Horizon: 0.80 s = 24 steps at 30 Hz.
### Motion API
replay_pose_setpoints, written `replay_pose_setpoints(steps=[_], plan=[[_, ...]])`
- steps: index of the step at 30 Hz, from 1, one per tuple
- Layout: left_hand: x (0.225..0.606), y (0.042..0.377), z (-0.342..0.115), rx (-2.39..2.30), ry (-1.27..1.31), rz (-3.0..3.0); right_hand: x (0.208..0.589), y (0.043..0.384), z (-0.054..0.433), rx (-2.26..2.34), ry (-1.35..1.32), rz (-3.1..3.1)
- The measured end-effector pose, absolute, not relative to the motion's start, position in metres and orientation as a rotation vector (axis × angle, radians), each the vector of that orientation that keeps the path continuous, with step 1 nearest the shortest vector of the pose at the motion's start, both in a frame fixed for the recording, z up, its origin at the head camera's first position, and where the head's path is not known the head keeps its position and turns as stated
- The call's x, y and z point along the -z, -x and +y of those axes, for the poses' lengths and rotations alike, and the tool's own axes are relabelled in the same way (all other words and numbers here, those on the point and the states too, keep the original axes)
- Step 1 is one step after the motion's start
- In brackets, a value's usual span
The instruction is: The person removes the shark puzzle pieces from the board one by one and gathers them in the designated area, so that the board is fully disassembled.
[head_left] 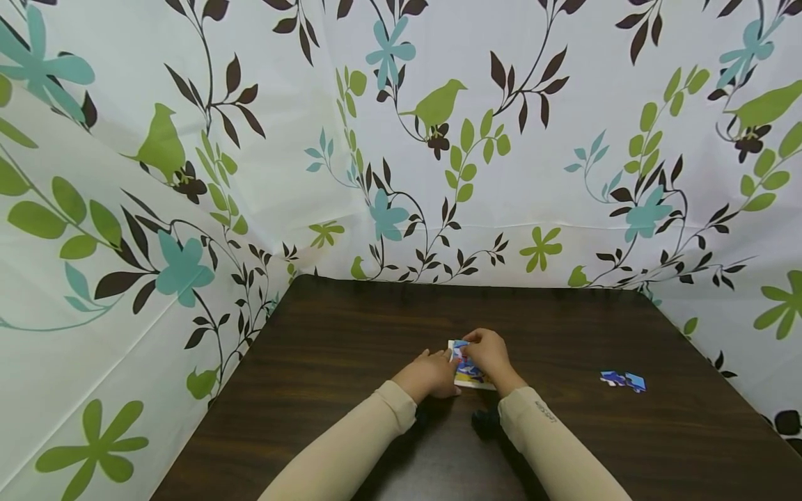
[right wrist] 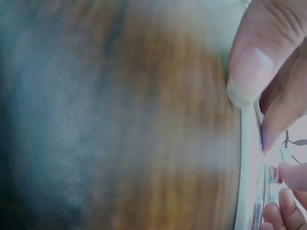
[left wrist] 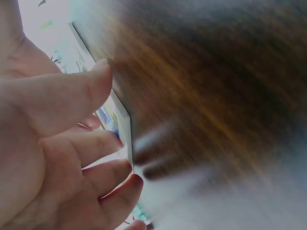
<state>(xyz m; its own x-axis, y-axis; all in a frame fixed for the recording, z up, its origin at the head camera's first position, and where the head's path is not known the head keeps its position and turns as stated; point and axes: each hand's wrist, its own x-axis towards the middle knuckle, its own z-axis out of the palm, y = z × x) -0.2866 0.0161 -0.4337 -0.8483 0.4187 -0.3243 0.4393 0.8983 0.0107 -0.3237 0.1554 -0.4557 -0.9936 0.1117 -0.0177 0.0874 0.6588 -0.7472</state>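
I see the puzzle (head_left: 466, 374) on the table (head_left: 351, 327). The left hand (head_left: 432, 376), grip wide, touches its left side. The right hand (head_left: 491, 353) bends over its right side; I can't tell that grip. Loose pieces (head_left: 635, 382) lie right of the puzzle.

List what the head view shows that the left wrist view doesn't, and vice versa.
Only head: loose puzzle pieces on the right side of the table, and both pale sleeves.
Only left wrist: the palm side of the left hand, up close.
Both: that hand, the puzzle, the table and parts of the printed backdrop.
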Motion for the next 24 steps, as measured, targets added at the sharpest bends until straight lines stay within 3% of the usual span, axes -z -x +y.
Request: replay_pose_setpoints(steps=[24], plan=[[0.434, 0.285, 0.018, 0.109, -0.617, 2.768, 0.449, 0.323, 0.180, -1.385, 0.196, -2.710]])
